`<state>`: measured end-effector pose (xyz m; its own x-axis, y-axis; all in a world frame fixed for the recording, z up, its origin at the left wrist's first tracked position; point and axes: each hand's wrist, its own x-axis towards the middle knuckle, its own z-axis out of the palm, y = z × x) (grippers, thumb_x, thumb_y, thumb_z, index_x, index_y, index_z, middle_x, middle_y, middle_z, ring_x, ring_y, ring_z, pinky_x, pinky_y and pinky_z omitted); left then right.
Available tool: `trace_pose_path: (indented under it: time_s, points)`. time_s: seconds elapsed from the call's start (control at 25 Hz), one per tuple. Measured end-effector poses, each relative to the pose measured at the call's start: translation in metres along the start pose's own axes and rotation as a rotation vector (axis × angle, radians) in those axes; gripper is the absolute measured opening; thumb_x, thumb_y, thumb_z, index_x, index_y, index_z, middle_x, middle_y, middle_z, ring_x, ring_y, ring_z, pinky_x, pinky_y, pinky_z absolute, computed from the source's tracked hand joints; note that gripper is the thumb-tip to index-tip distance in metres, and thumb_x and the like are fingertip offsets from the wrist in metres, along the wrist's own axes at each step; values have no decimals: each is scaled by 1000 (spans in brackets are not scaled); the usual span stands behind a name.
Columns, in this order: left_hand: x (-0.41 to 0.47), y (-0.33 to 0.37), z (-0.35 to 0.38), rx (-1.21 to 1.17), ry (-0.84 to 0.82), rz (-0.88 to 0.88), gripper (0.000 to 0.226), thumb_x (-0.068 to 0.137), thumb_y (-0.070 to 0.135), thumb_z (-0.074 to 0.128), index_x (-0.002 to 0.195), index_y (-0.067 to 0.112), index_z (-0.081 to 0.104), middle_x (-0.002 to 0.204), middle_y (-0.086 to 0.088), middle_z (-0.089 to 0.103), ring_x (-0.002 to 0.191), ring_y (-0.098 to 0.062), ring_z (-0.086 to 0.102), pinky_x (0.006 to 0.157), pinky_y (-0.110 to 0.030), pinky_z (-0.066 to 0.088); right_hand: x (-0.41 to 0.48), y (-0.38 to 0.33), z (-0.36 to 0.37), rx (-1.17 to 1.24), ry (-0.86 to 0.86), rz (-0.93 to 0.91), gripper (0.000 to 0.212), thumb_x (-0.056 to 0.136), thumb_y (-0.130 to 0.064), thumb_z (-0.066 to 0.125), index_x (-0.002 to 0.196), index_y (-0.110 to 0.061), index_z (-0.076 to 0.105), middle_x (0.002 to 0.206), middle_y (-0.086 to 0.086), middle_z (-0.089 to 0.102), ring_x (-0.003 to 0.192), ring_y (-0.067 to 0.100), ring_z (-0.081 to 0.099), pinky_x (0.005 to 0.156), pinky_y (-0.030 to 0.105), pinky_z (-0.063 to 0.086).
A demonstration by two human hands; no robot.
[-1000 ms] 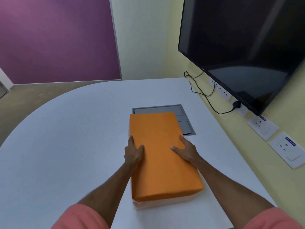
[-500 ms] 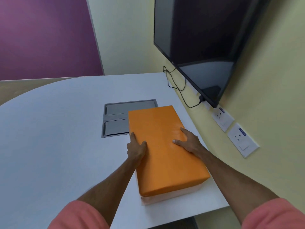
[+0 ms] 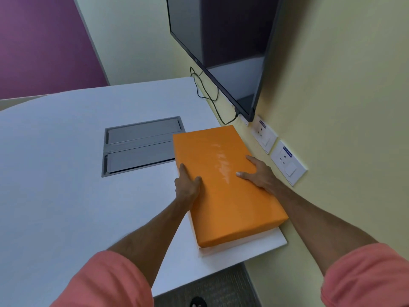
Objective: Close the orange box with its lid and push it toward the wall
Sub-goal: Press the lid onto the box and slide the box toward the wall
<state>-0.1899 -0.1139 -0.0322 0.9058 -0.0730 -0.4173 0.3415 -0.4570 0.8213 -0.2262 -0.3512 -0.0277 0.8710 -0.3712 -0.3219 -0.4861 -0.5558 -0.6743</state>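
The orange box lies on the white table with its orange lid fully down over a pale base that shows along the near edge. Its long right side runs close along the yellow wall. My left hand grips the box's left edge, thumb on top. My right hand lies on the lid's right side with its fingers wrapped over the edge next to the wall.
A grey recessed cable hatch sits in the table just left of the box. A black screen hangs on the wall above, with a black cable and white wall sockets below it. The table's near edge ends beside dark carpet.
The box has slid right, off the grey hatch and up to the yellow wall, with both hands staying on its sides. The camera view has turned toward the wall.
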Motion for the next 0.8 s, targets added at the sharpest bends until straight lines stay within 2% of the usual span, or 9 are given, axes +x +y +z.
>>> trace_pose_path:
  time_s: [0.48,0.8]
  points:
    - [-14,1,34,-24,-74,10,79,95,36,52,154,25,2,151,-17,32,134,-39,40,108,-57,38,-1,33,-21,-5,4,21,92,72,-50,77,149,-35,28,154,7,38,135,30,43,106,47,42]
    - [-15,-1,31,-35,-113,17,81,94,40,54,153,29,0,151,-17,26,135,-40,38,107,-56,37,1,33,-24,-39,-16,22,91,77,-47,75,151,-33,24,155,7,34,136,31,41,106,45,40]
